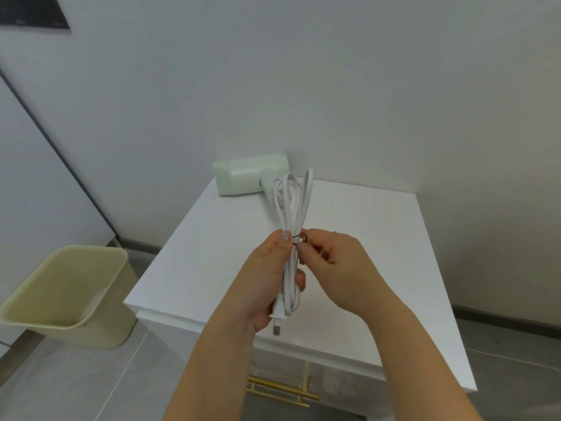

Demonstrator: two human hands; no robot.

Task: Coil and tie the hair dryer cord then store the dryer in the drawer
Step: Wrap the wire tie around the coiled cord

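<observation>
A pale green hair dryer (pixel 243 177) lies at the back of the white cabinet top (pixel 364 253), against the wall. Its white cord (pixel 293 208) is folded into a long bundle held upright above the cabinet. My left hand (pixel 267 278) grips the bundle's lower half, with the plug (pixel 277 322) sticking out below the palm. My right hand (pixel 331 256) pinches a thin dark tie (pixel 302 237) that sits around the middle of the bundle.
A pale yellow waste bin (pixel 66 296) stands on the grey floor to the left of the cabinet. A brass drawer handle (pixel 282 390) shows on the cabinet front below my arms. White walls stand behind and to the left.
</observation>
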